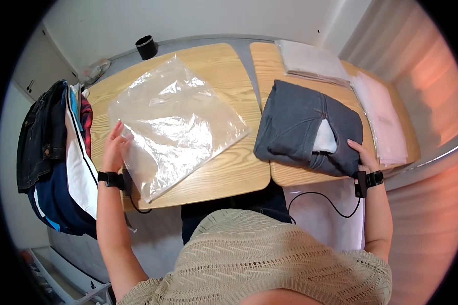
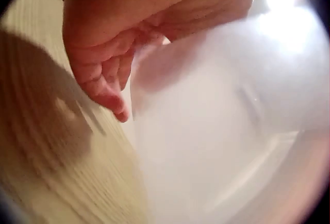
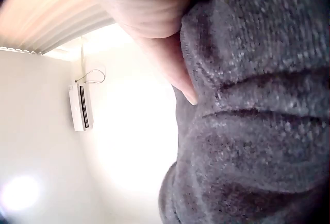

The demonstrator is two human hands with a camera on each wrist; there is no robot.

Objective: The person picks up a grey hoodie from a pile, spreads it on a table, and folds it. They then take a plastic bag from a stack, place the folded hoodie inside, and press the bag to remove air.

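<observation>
A flat clear plastic bag (image 1: 163, 117) lies across the left table, its shiny surface catching the light. At its left edge my left hand (image 1: 116, 152) pinches the film, and in the left wrist view part of the hand (image 2: 154, 23) shows through the plastic (image 2: 206, 121). A folded grey sweatshirt (image 1: 295, 122), with a white patch (image 1: 324, 138) at its opening, sits on the right table. My right hand (image 1: 365, 156) grips its near right corner, thumb on top and the other fingers hidden under the cloth. The right wrist view shows the thumb pressed against the grey fabric (image 3: 252, 121).
Several garments (image 1: 56, 147) hang over the left end of the left table (image 1: 234, 173). On the right table (image 1: 290, 175), a bagged whitish bundle (image 1: 313, 61) and a pink one (image 1: 381, 119) lie behind and right of the sweatshirt. A narrow gap separates the tables. A black bin (image 1: 146, 48) stands behind.
</observation>
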